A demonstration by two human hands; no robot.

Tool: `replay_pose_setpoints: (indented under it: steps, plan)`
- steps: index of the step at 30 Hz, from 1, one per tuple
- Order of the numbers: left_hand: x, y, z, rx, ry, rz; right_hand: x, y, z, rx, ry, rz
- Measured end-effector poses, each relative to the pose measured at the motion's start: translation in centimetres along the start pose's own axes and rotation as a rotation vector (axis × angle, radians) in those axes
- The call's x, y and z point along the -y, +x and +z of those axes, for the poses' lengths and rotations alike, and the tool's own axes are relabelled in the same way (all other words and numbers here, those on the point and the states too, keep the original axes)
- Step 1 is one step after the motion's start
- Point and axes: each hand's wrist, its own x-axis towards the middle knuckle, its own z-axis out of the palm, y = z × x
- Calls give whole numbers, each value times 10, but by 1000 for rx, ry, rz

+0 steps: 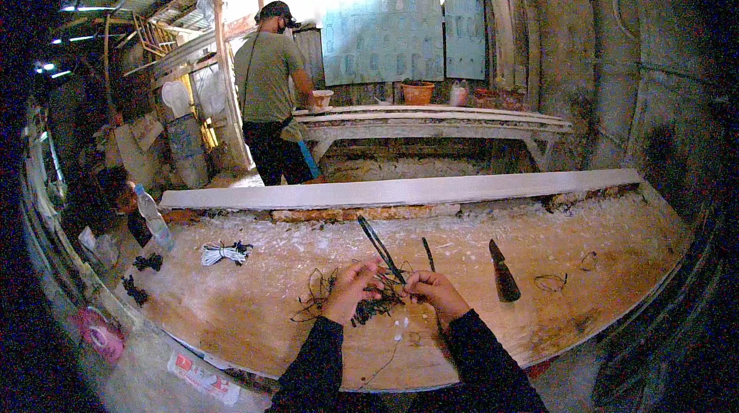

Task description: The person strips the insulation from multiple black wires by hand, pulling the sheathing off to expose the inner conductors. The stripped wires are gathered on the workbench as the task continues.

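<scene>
A long, narrow dark strip (379,247), doubled into two close legs, slants up and away from between my hands. My right hand (436,294) is closed in a pinch at its lower end. My left hand (352,290) curls its fingers beside the strip; what they grip is too small to make out. Beneath both hands lies a tangled bundle of thin dark wires (375,310). Just beyond my right hand is a short dark stick (428,254). Farther right, a knife-like tool (504,274) with a dark blade and brownish handle rests on the wooden tabletop (262,321).
A long white board (400,191) spans the table's far edge. On the left are a bundle of white cord (225,253), small dark bundles (148,261) and a plastic bottle (152,217). Wire loops (550,282) lie right. A person (269,93) stands at a back bench (431,117).
</scene>
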Motion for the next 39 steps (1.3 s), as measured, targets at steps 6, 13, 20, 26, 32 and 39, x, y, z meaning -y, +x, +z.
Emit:
replay_pose_setpoints:
  steps: [6, 13, 20, 26, 32, 39]
  plan:
    - [9, -3, 17, 58, 349, 64, -7, 2, 1, 22, -48, -72]
    - [9, -3, 17, 36, 415, 135, -11, 5, 2, -12, -239, -64]
    - [15, 2, 15, -11, 301, 95, -14, 2, 1, 116, 72, -135]
    - [13, 2, 10, -58, 123, 69, -23, 14, -1, -42, -116, -150]
    - [10, 0, 13, -60, 120, 39, -13, 0, 7, 93, -217, -373]
    - [10, -1, 14, -67, 84, 26, -12, 4, 12, -101, -616, -521]
